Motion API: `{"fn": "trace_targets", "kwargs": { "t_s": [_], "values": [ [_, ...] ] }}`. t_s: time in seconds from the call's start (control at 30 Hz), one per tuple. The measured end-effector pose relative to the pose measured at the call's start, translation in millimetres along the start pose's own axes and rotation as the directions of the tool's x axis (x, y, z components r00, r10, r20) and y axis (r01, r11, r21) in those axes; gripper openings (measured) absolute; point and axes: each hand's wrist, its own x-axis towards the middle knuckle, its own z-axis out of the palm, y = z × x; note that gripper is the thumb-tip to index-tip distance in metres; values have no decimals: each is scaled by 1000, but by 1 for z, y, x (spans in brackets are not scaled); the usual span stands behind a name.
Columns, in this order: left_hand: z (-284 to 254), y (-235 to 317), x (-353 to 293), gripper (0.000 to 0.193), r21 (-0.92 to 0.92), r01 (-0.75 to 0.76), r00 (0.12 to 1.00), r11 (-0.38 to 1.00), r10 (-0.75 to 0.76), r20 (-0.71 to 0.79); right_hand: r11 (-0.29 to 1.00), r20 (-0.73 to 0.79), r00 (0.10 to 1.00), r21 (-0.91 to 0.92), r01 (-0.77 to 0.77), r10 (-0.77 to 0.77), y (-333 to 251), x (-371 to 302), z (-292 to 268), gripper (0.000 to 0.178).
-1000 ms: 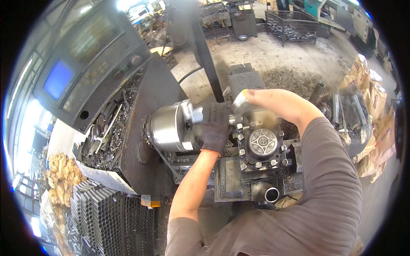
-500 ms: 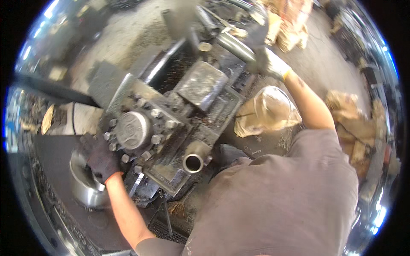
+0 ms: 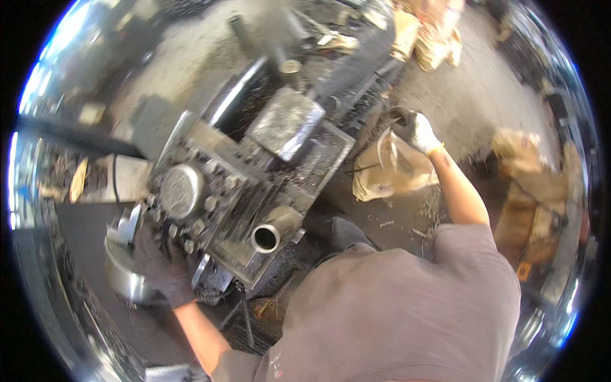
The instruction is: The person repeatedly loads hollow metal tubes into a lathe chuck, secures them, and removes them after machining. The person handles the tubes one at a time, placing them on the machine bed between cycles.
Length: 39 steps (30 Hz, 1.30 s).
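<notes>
My left hand, in a dark glove, lies against a shiny round metal part, with fingers stretched out toward the bolts of a square tool post. A round cap tops that post. Over on the right, my right hand, in a white glove with dark fingers, hovers above a brown paper sack. Its fingers are curled; a thin curved strip hangs just beside them, and whether they grip it is unclear.
The greasy machine carriage carries a metal block and a short hollow cylinder. Another paper bag stands at the far right. Flattened brown paper lies at the right. Metal shavings are scattered about the floor.
My right hand has left the long metal bar and come back toward me, above the sack. My left hand has shifted slightly down and turned, its fingers closer together.
</notes>
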Motion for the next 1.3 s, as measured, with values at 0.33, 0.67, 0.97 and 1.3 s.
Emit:
{"fn": "trace_targets", "kwargs": {
  "t_s": [0.33,0.67,0.97,1.3],
  "values": [
    [-16,45,-153,47,-305,507,862,806,-476,174,446,533,203,380,810,-822,-373,-45,51,34],
    [46,15,-432,41,-846,221,-181,-485,-873,453,157,440,160,-44,987,-884,-520,134,71,42],
    [-26,-25,-420,57,-946,12,-413,-324,-863,291,427,850,118,133,894,-513,-495,190,188,36],
    [-39,-46,-420,40,-908,-21,-337,-419,-852,401,826,937,2,307,473,-349,-607,122,235,103]
  ]
}}
